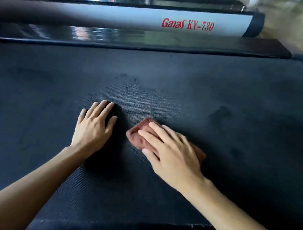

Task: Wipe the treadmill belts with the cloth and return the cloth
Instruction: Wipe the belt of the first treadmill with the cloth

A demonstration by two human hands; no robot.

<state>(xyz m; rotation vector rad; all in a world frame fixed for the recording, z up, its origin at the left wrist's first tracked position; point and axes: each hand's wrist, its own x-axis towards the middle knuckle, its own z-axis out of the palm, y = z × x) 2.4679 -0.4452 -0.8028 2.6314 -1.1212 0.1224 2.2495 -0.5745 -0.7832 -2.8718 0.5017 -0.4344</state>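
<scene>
Dusty black treadmill belt (221, 83) with smudges, glossy side rail (152, 39) behind. Left hand (93, 127) spread flat on it, right hand (169, 152) pressing a reddish cloth (138, 133) down, fingers straight.

2 bare forearms, lower left and lower right of frame, uncovered to the frame edge. Left hand (94, 127), right hand (171, 152): bare, slender fingers, short nails.

A reddish cloth (139, 136) lies on the black treadmill belt (185, 81).
</scene>
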